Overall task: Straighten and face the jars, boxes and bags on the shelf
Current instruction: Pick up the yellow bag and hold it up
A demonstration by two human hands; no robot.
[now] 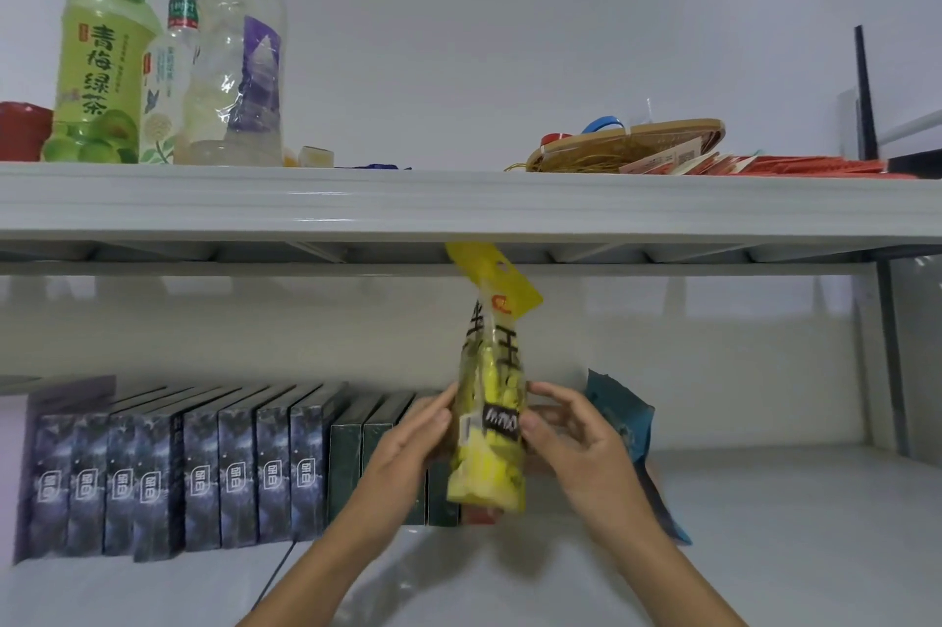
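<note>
both hands, left hand (408,448) and right hand (576,438), pinch the yellow bag (492,422) mid-body; looks light, crinkly, slippery, so hold low.

A plain white wall (509,40) backs the white shelf (459,203). A dark post (889,361) stands at right.

Glossy clear-plastic yellow bag (489,422); smooth matt shelf (459,203); woven basket (622,147).

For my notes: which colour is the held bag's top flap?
Yellow flap on the bag; head view.
</note>
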